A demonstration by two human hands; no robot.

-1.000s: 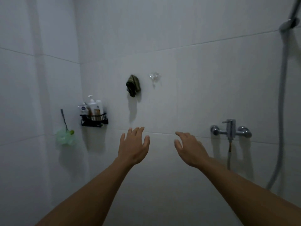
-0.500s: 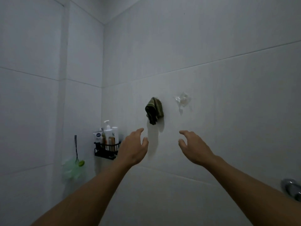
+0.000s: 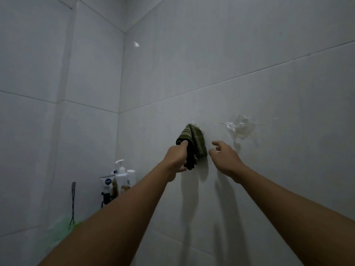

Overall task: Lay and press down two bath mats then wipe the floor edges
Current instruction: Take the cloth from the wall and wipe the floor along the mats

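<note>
Dim, greyish light; arm shadows fall downward on the wall (image 3: pixel 249 54), edges perhaps slightly bowed.

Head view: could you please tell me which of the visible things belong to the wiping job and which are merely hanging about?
Part of the job:
- striped green cloth hanging on the wall
- left hand, gripping that cloth
- right hand, open beside it

Just there:
- clear plastic wall hook
- white pump bottle
- white tube
- green mesh sponge

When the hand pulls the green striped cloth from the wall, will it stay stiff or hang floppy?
Probably floppy: the cloth hangs in bunched folds on the wall. It looks light, since the left hand grips it by one edge. It should not roll or break.
</note>
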